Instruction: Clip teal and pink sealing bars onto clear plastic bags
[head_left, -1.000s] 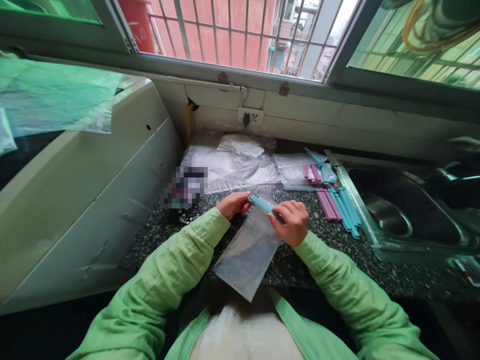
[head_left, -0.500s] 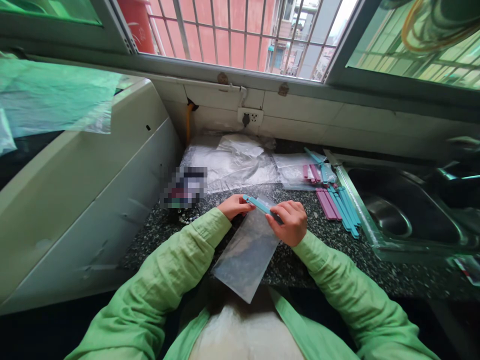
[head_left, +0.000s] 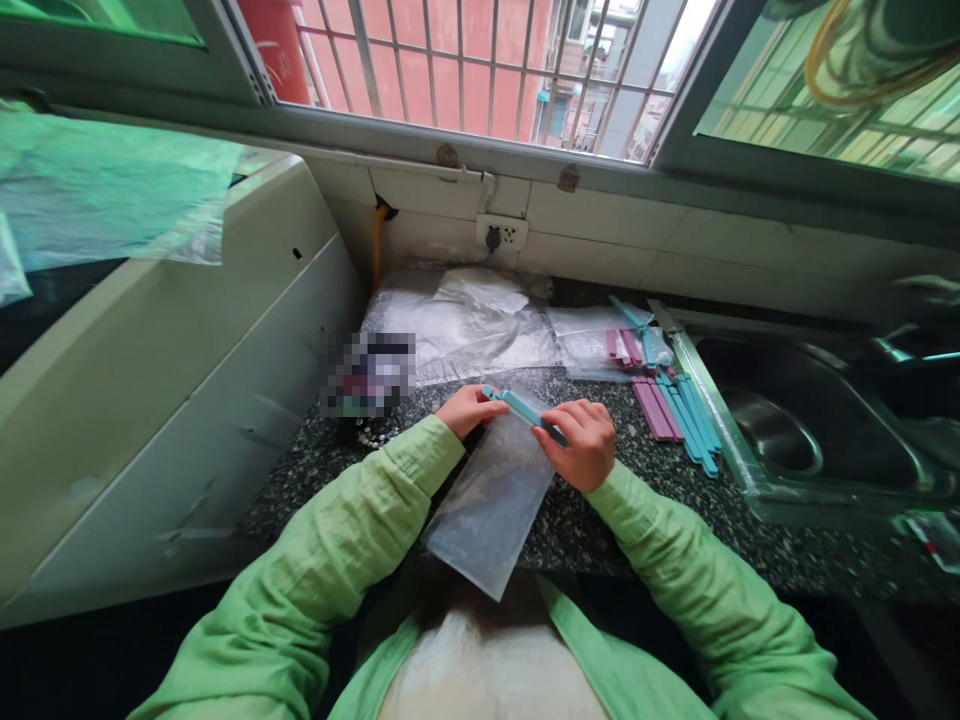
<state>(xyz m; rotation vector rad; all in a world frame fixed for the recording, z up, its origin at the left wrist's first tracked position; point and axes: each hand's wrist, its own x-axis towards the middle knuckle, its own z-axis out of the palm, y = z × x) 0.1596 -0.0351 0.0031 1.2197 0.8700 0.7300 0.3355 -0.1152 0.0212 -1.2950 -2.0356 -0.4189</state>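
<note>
Speckled dark surface (head_left: 675, 480) under a barred window, with a sink (head_left: 817, 425) off to my right and a white appliance (head_left: 165, 370) on my left. Over the last second the blue clip (head_left: 523, 410) has slid a little toward my left across the mouth of the clear bag (head_left: 487, 500), and its left end now reaches my left hand (head_left: 466, 408) where before it stopped short; the bag's lower corner swung up and then dropped back. I read that as the clip being seated along the bag's top edge, nearly the full width covered, though I cannot tell whether it has snapped closed.

My left hand sits at the clip's left end, fingers curled around it and the bag's corner. My right hand (head_left: 581, 445) lies over the clip's right end, fingers bent, thumb and forefinger pinching it down on the bag. Both forearms, in green sleeves (head_left: 337, 540), angle in from below, wrists low near the surface. The bag hangs from the clip toward my body, past the surface edge.

More clips (head_left: 675, 405), pink and blue, lie by the sink, and more bags (head_left: 465, 325) lie by the wall
</note>
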